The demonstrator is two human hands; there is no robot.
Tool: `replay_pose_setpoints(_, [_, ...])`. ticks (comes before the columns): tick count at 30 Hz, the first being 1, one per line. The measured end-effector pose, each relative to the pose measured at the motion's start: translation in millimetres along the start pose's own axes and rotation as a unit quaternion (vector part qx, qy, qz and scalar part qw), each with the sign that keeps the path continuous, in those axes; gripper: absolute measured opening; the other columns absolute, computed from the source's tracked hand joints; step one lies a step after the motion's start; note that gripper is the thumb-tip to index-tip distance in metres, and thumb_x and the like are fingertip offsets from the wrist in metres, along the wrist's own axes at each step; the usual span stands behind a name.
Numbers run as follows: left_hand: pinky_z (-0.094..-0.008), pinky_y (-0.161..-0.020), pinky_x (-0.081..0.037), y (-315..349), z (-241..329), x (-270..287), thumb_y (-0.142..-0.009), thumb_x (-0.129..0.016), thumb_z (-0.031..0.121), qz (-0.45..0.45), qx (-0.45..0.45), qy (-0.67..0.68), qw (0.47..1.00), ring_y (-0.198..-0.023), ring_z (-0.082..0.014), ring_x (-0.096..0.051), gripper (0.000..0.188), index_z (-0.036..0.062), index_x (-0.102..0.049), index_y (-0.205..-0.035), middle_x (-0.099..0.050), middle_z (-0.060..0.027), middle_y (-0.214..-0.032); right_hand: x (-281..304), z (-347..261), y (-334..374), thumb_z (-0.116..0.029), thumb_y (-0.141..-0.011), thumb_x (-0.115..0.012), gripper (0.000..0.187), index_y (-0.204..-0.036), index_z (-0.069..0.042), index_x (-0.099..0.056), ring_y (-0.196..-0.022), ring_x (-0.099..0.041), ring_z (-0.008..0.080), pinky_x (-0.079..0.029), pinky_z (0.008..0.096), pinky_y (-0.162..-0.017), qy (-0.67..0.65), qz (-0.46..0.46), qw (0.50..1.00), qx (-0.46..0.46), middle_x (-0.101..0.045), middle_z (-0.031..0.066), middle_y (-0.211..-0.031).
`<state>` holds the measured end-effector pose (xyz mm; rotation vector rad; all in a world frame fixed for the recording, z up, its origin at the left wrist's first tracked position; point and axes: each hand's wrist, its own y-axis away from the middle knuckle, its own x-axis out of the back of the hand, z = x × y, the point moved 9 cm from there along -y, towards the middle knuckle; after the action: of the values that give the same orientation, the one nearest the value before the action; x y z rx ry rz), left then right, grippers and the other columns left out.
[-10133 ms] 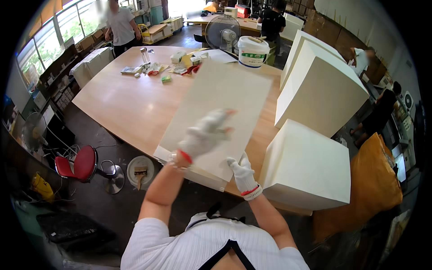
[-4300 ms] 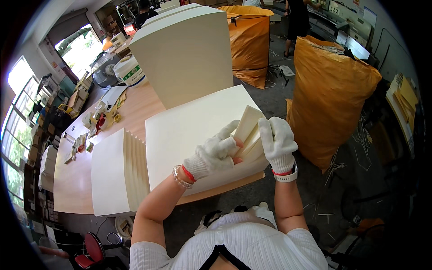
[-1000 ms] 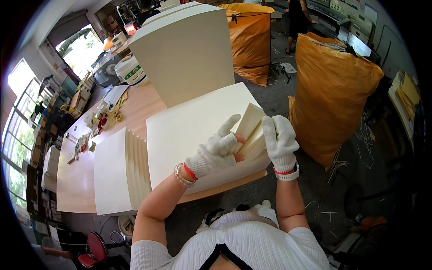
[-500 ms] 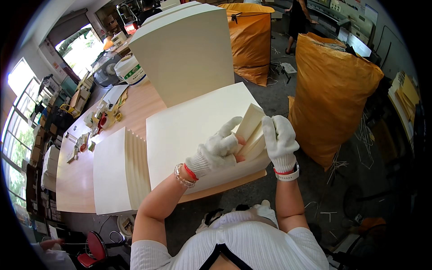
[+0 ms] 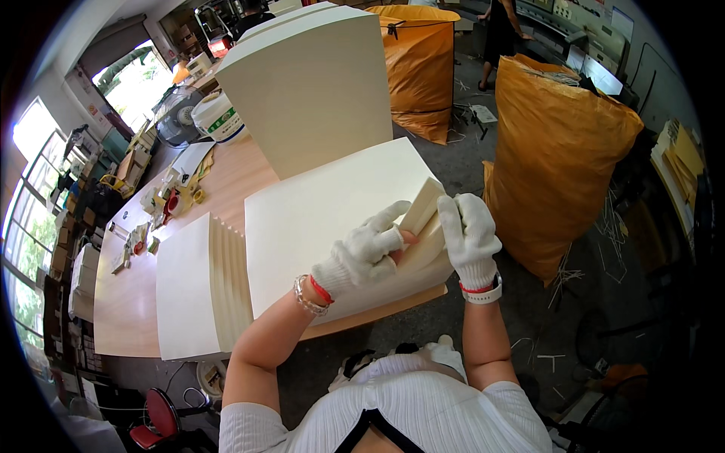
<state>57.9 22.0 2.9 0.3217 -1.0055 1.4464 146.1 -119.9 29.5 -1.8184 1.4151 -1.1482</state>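
A thick stack of cream paper sheets [image 5: 325, 204] lies before me on the wooden table. Its near right corner is bent up into lifted sheets [image 5: 424, 202], with a gap beneath them. My left hand [image 5: 366, 249], in a white knitted glove with bare fingertips, is closed on these sheets from the left, thumb above. My right hand [image 5: 470, 232], also gloved, is closed at the corner's right edge; its fingers are curled, and what lies inside them is partly hidden.
Left of the stack sits a pile of stepped sheets [image 5: 189, 291]. A tall paper stack [image 5: 310, 90] stands behind. Tape rolls [image 5: 175, 202] and a white tub [image 5: 217, 117] share the table [image 5: 124, 302]. Large orange sacks [image 5: 555, 162] stand right; paper strips litter the floor.
My left fingers have shifted slightly up and right along the lifted sheets, which now look narrower. My right hand has barely moved. Another person's hand at the lower left has gone from view.
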Motion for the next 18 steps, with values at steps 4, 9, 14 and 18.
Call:
replay_pose_setpoints(4, [-0.0369,-0.079,-0.056,3,-4,1,-0.070,-0.084,-0.003,0.041,0.031,-0.006,0.999,-0.097,-0.0285,-0.070,0.042,0.0079,-0.069,-0.108,-0.040,-0.0263,-0.157,-3,4,2,-0.003,-0.095,-0.064,0.008,-0.087,-0.001,-0.062,-0.064,-0.050,0.0294,-0.039,0.0424,-0.057,0.007,-0.007,1.000,-0.005,-0.046,0.0098,-0.071])
replay_pose_setpoints(9, [-0.0386,-0.083,-0.059,3,-6,2,-0.071,-0.083,0.003,0.066,0.046,0.012,0.997,-0.106,-0.0366,-0.071,0.037,0.0113,-0.071,-0.105,-0.049,-0.0274,-0.150,0,0,3,-0.002,-0.095,-0.064,0.006,-0.089,0.000,-0.063,-0.065,-0.051,0.0285,-0.042,0.0411,-0.058,0.014,0.007,1.000,0.013,-0.048,0.0097,-0.072])
replay_pose_setpoints(14, [-0.0371,-0.080,-0.057,1,5,2,-0.076,-0.069,-0.009,0.025,-0.024,-0.044,0.998,-0.101,-0.0287,-0.071,0.039,0.0079,-0.070,-0.112,-0.043,-0.0272,-0.155,0,-1,4,0.000,-0.094,-0.065,0.002,-0.096,0.001,-0.065,-0.065,-0.052,0.0278,-0.043,0.0399,-0.057,0.012,-0.003,0.999,0.038,-0.048,0.0094,-0.073])
replay_pose_setpoints(18, [-0.0370,-0.085,-0.057,0,-7,-5,-0.076,-0.074,-0.007,-0.031,0.043,0.023,0.998,-0.104,-0.0294,-0.071,0.038,0.0064,-0.070,-0.112,-0.042,-0.0280,-0.155,2,-4,4,0.000,-0.093,-0.064,0.004,-0.097,0.000,-0.066,-0.064,-0.052,0.0276,-0.042,0.0396,-0.057,0.031,0.023,0.998,0.056,-0.049,0.0094,-0.073])
